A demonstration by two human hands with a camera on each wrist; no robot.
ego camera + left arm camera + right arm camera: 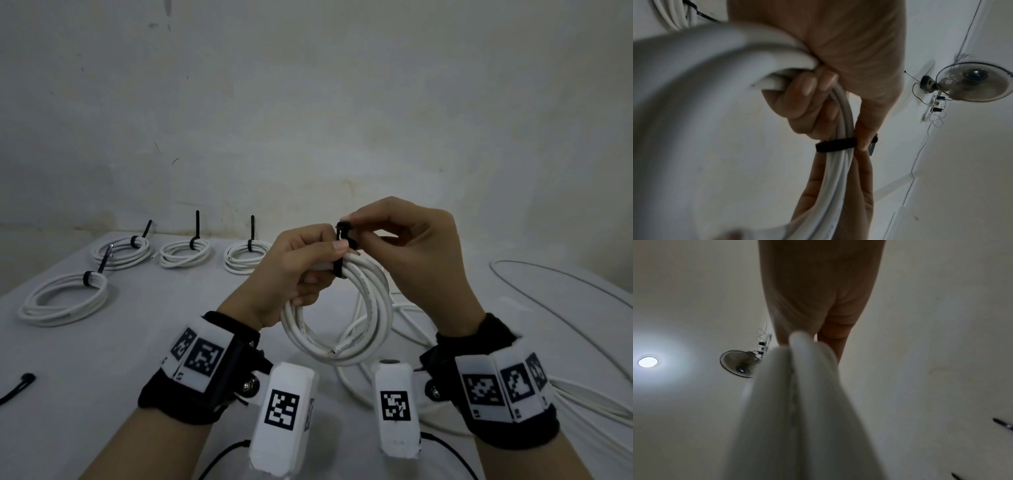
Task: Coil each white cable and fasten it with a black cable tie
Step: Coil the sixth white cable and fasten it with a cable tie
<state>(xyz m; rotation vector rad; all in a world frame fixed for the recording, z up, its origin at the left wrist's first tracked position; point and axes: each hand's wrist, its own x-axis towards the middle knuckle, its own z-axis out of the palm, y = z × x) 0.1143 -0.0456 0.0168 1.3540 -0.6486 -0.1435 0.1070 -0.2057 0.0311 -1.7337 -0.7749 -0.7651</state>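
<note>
Centre of the head view: the left hand (291, 274) grips a coil of round white plastic-sheathed cable (339, 315) at its top left, fingers curled round the bundled turns. The coil hangs upright above the white-covered table (102, 359), clear of its surface. A black cable tie (342, 250) wraps the turns at the top of the coil; the left thumb presses on it. The right hand (407, 246) pinches the upper end of the tie between thumb and forefinger.

Left wrist view: the tie forms a closed black band (835, 145) round the cable strands, with a fingertip (864, 142) against it. Faint printing runs along the cable sheath; it cannot be read.

Upper left of the head view: four finished white cable coils lie flat on the table, each bound with a black tie whose tail stands up: one at the left edge (65, 298), three in a row behind it (123, 251), (185, 253), (245, 257).

Right side of the head view: loose white cable (565, 308) lies in wide loops on the table. A spare black tie (17, 387) lies at the lower left edge.

Both wrists carry black straps with white blocks bearing black-and-white square fiducial markers (203, 356); these hold patterns, no legible text.

Right wrist view: blurred white cable (797, 402) fills the centre; a wall fan (740, 364) and a round lit lamp (648, 361) show at the left.
</note>
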